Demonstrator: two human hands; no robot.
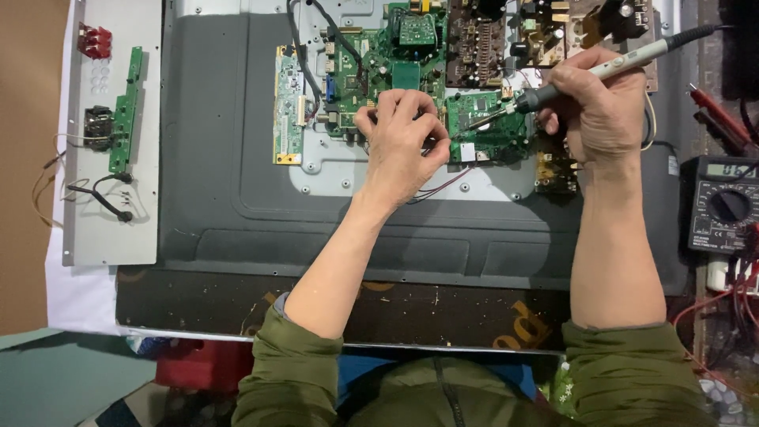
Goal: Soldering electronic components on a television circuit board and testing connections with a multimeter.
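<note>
Head view, looking down on the opened back of a flat-screen set, grey rear shell with its cover off

- Surroundings: a grey metal panel lay to the left of the set, carrying a narrow green strip board, a red part at its top corner and loose black leads lower down. At far right sat a black multimeter with its dial and small display, red probe leads trailing below it. Red and blue objects showed under the bench edge near the person's green sleeves
- Boards: a long green board with a yellow edge stood left of the main green circuit board; a brown power board lay above right. A small white square label sat on the small green board, just right of the left hand
- Left hand: palm down, fingers curled tight and pinched on something at the board's edge; what it held was hidden, thin red and dark wires ran out beneath it
- Right hand: closed in a pen grip round the soldering iron, grey handle angled up to the right, cord leading off. Tip pointed down-left onto the small green board, between both hands
</note>
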